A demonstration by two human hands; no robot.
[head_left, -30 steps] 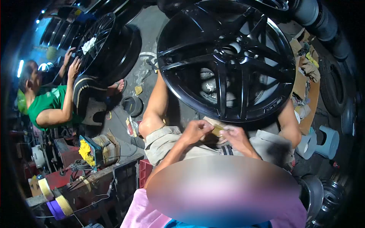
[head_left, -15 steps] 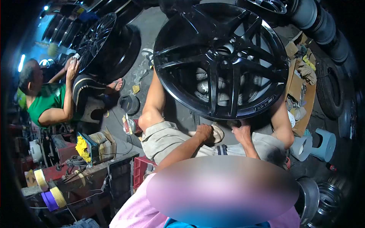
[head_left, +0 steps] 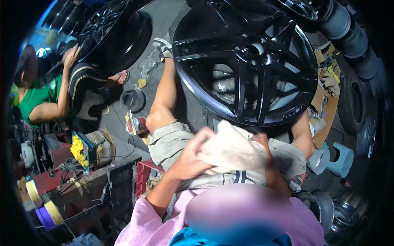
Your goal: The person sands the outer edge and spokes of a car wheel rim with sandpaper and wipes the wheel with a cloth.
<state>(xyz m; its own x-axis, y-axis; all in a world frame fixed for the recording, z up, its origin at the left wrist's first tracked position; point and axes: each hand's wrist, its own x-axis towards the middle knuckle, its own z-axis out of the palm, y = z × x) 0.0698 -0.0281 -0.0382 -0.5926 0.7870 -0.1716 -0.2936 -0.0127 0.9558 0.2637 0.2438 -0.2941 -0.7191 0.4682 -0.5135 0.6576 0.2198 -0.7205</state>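
A pale cloth (head_left: 233,148) is stretched above my lap, between my two hands. My left hand (head_left: 196,153) grips its left edge with bent fingers. At the cloth's right side is my right hand (head_left: 260,140), partly covered by the cloth and dark, so its fingers hardly show. Just beyond the cloth, a large glossy black wheel rim (head_left: 260,88) with paired spokes leans between my legs, its lower edge close to my right hand.
At the left, a co-worker in green (head_left: 43,100) sits by another black rim (head_left: 98,28). A cardboard box (head_left: 326,117) of rags, a tyre (head_left: 352,102) and a light blue stool (head_left: 341,160) stand right. Tape rolls (head_left: 52,212) lie lower left.
The pale cloth, earlier low near my lap, is now raised and spread between my hands. My left hand has moved back toward my body. The co-worker's hands have shifted at the other rim.
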